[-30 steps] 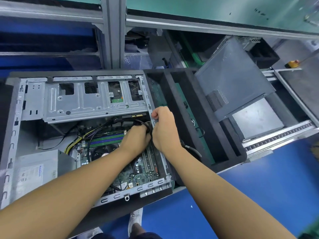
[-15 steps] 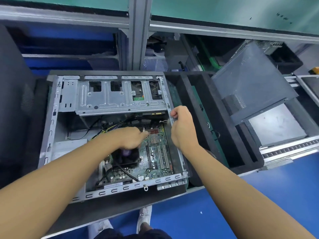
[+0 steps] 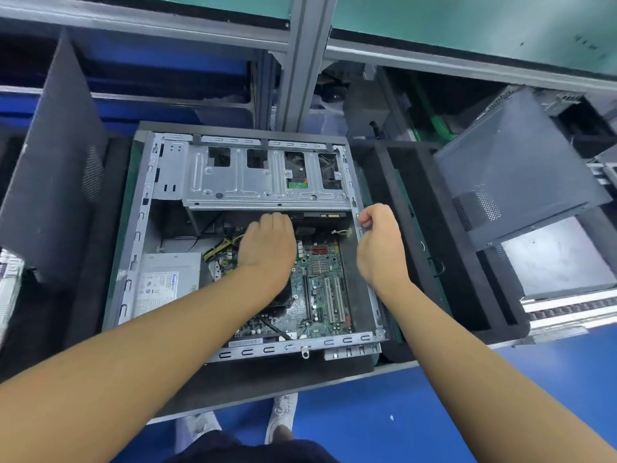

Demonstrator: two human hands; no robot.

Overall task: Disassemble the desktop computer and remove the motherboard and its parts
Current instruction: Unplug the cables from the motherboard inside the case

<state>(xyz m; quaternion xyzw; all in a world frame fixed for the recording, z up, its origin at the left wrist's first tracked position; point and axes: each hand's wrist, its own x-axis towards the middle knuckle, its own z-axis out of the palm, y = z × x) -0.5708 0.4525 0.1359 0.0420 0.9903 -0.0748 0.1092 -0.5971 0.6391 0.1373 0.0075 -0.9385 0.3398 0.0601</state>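
Note:
The open desktop case (image 3: 140, 248) lies on its side in the middle. Its green motherboard (image 3: 322, 289) shows at the lower right inside. My left hand (image 3: 267, 248) reaches into the case over the board. Its fingers point at the dark connectors just under the silver drive cage (image 3: 253, 185), and the fingertips are hidden. My right hand (image 3: 377, 245) grips the case's right edge rail (image 3: 362, 262) with curled fingers. Yellow and black cables (image 3: 220, 245) run left of my left hand. The silver power supply (image 3: 167, 282) sits at the lower left inside.
A dark side panel (image 3: 53, 168) leans at the left. Another grey panel (image 3: 514, 168) rests tilted at the right over a black foam tray (image 3: 417, 235). A metal frame post (image 3: 300, 61) stands behind the case. Blue floor and my shoes (image 3: 280, 419) are below.
My left hand has moved left and further back, from the board's right side to just under the drive cage. My right hand has kept its grip on the case edge.

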